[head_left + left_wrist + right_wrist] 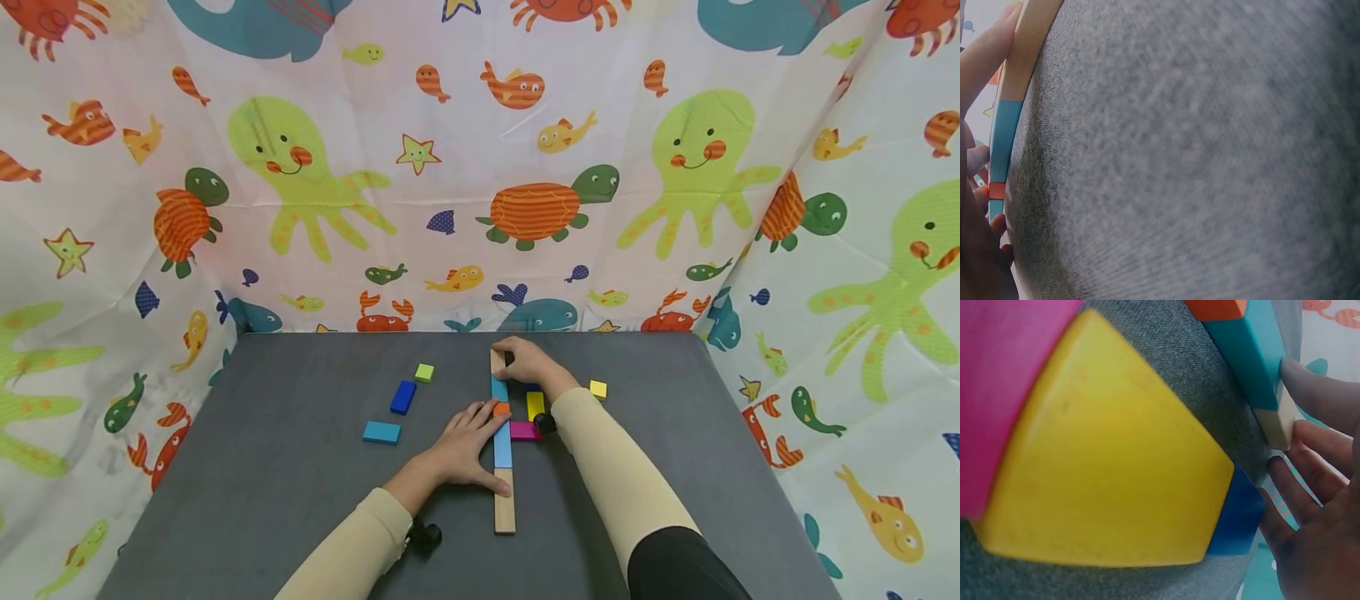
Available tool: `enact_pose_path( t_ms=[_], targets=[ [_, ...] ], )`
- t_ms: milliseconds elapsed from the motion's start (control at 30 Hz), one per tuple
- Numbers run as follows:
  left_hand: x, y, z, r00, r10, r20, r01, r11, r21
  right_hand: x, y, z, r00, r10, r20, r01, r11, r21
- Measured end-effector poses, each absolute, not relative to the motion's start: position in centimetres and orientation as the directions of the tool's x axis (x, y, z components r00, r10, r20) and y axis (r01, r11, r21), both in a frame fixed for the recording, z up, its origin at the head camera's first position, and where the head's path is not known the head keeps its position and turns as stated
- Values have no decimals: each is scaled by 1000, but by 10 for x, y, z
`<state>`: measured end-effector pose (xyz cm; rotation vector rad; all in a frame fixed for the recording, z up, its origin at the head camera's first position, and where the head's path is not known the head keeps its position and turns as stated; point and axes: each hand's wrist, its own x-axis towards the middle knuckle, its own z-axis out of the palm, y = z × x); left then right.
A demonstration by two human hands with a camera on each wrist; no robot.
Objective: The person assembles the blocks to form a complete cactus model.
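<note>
Toy blocks lie end to end in a straight row: a far wooden block (497, 360), a blue block (499, 389), an orange block (502, 409), a light blue block (502, 450) and a near wooden block (505, 512). My left hand (467, 442) spreads along the row's left side, fingertips at the orange block and thumb on the near wooden block. At the far end, my right hand (528, 365) pinches the far wooden block between thumb and index finger. The right wrist view shows its other fingers (1297, 487) loosely extended.
Right of the row sit a yellow block (535, 406), a magenta block (525, 431) and a partly hidden dark blue block (1235, 515). A small yellow cube (597, 389) lies farther right. Loose at left are a green cube (424, 372), a blue block (402, 397) and a light blue block (382, 432).
</note>
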<state>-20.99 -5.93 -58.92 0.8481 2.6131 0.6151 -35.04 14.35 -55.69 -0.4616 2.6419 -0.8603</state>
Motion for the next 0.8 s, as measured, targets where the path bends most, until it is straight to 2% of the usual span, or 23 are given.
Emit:
enact_pose_path(
  t_ms=[267, 467, 800],
  targets=[
    [-210, -56, -587, -774, 607, -179, 472, 742, 476, -349, 157, -536, -929, -362, -78, -220, 710, -669],
    [-212, -56, -589, -769, 615, -175, 469, 729, 498, -335, 173, -522, -947, -320, -9, -235, 714, -659],
    [-210, -58, -592, -769, 614, -179, 459, 725, 514, -304, 192, -527, -962, -268, 44, -230, 717, -658]
  ],
)
